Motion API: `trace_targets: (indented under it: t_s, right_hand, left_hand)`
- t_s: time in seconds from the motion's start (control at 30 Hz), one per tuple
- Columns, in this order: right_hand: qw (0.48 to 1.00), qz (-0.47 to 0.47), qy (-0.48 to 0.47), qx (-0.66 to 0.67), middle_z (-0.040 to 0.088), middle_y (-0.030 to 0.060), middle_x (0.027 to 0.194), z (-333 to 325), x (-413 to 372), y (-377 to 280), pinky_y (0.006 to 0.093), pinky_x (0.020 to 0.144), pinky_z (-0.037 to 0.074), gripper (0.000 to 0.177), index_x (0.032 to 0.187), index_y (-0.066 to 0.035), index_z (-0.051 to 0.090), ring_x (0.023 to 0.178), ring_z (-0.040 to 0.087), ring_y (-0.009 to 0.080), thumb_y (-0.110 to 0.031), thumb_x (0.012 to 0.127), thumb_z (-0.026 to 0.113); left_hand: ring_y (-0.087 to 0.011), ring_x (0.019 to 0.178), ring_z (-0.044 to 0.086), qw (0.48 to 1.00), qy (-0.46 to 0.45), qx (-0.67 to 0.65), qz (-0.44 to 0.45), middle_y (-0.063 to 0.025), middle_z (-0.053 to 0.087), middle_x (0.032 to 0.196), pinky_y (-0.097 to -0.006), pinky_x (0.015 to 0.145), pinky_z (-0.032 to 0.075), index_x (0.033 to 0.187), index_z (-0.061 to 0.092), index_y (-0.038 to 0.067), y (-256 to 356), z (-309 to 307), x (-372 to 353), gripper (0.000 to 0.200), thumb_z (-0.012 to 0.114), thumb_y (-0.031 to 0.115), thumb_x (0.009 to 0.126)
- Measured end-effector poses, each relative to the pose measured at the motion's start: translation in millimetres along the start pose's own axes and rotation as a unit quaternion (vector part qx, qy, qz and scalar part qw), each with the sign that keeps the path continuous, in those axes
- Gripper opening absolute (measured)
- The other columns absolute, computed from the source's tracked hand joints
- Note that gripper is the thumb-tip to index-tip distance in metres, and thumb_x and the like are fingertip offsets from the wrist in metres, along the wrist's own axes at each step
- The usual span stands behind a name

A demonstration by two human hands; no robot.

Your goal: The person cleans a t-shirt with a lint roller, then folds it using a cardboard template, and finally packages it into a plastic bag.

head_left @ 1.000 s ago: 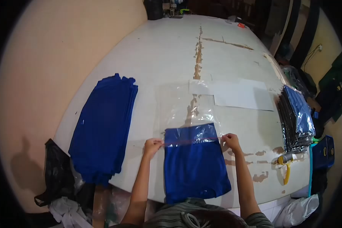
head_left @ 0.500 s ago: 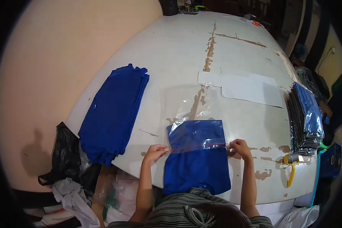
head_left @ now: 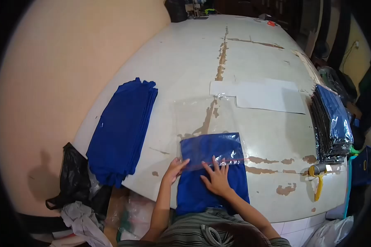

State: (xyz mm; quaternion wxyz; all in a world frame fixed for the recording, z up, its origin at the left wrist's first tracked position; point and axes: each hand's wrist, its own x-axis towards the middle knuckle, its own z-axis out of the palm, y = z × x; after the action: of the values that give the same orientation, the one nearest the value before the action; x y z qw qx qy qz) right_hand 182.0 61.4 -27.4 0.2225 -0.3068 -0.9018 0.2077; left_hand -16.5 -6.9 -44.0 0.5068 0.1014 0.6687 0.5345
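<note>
A folded blue shirt (head_left: 212,189) lies in front of me, its far part inside a clear plastic bag (head_left: 208,113). The bag's mouth, with a red line along it, crosses the shirt. At the left corner of that mouth, my left hand (head_left: 175,171) pinches the bag's edge between thumb and fingers. My right hand (head_left: 217,177) rests flat on the shirt with fingers spread, its fingertips reaching the bag's mouth. The near end of the shirt is partly hidden by my body.
A stack of blue shirts (head_left: 121,127) lies at left, and bagged garments (head_left: 332,119) are piled at right. A yellow-handled tape dispenser (head_left: 317,181) sits near the right edge. White paper (head_left: 270,96) lies beyond the bag; a black plastic bag (head_left: 74,173) hangs at the table's left.
My right hand has let go of the bag's right corner and moved left onto the shirt, fingers spread. My left hand stays at the left corner. The shirt's far end now shows a squarer outline.
</note>
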Motion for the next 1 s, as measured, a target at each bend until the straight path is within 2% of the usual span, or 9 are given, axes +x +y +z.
trace_targets:
  t_s: [0.03,0.13,0.27,0.33,0.6,0.73,0.87,1.0]
  right_hand:
    - [1.000,0.001,0.007,-0.001,0.028,0.0192,0.132,7,9,-2,0.0587,0.095,0.016,0.043,0.116,-0.020,0.050,0.118,0.024,0.0479,-0.035,0.076,0.056]
    - [0.998,0.028,0.014,-0.046,0.021,0.0174,0.136,29,32,-4,0.0689,0.088,0.011,0.047,0.119,-0.030,0.048,0.117,0.016,0.0548,-0.044,0.074,0.055]
    - [0.997,0.009,0.013,-0.081,0.021,0.0166,0.136,45,64,5,0.0702,0.086,0.010,0.049,0.117,-0.031,0.050,0.120,0.013,0.0521,-0.049,0.072,0.055]
    - [0.996,0.019,0.012,-0.087,0.020,0.0164,0.137,50,83,9,0.0701,0.086,0.011,0.049,0.117,-0.032,0.049,0.119,0.014,0.0527,-0.051,0.072,0.053]
    - [0.996,-0.022,-0.023,-0.085,0.021,0.0144,0.137,75,161,18,0.0695,0.087,0.014,0.049,0.115,-0.032,0.051,0.120,0.015,0.0518,-0.057,0.072,0.048]
    - [0.996,-0.056,-0.019,-0.065,0.024,0.0134,0.136,90,202,20,0.0687,0.087,0.015,0.048,0.113,-0.031,0.053,0.120,0.015,0.0497,-0.057,0.073,0.047]
    - [0.996,-0.072,-0.011,-0.046,0.028,0.0132,0.134,105,234,21,0.0672,0.088,0.016,0.046,0.111,-0.031,0.055,0.121,0.016,0.0481,-0.056,0.073,0.047]
    - [0.997,-0.061,-0.007,-0.055,0.031,0.0128,0.132,113,256,18,0.0657,0.089,0.017,0.045,0.109,-0.030,0.056,0.121,0.017,0.0471,-0.054,0.072,0.049]
  left_hand:
    - [-0.0092,0.075,0.056,1.000,-0.013,0.013,0.013,-0.0037,0.059,0.086,-0.0218,0.065,0.046,0.101,0.050,0.005,5,4,-4,0.031,0.065,0.015,0.076]
    - [-0.0096,0.079,0.056,0.998,-0.035,0.040,0.037,-0.0040,0.058,0.090,-0.0223,0.067,0.046,0.104,0.049,0.004,9,8,-11,0.037,0.067,0.017,0.074]
    - [-0.0118,0.084,0.056,0.994,-0.082,0.031,0.059,-0.0052,0.058,0.094,-0.0238,0.070,0.046,0.109,0.047,0.003,13,4,-4,0.045,0.069,0.016,0.072]
    - [-0.0137,0.084,0.056,0.996,-0.065,0.037,0.052,-0.0069,0.057,0.097,-0.0247,0.075,0.045,0.110,0.047,0.001,10,3,0,0.045,0.068,0.014,0.072]
    - [-0.0135,0.084,0.056,0.996,-0.075,-0.004,0.036,-0.0073,0.058,0.099,-0.0255,0.076,0.045,0.108,0.048,-0.002,4,-6,10,0.040,0.066,0.011,0.074]
    - [-0.0144,0.083,0.056,0.998,-0.057,-0.039,-0.005,-0.0073,0.058,0.097,-0.0260,0.074,0.046,0.106,0.050,-0.002,4,-13,19,0.037,0.066,0.011,0.075]
    - [-0.0159,0.087,0.056,0.994,0.001,-0.049,-0.095,-0.0082,0.058,0.099,-0.0273,0.079,0.044,0.107,0.050,-0.003,17,-9,11,0.037,0.064,0.010,0.076]
    - [-0.0176,0.092,0.054,0.991,-0.027,-0.130,-0.030,-0.0089,0.057,0.101,-0.0288,0.084,0.042,0.109,0.047,-0.005,-16,-29,27,0.038,0.063,0.009,0.077]
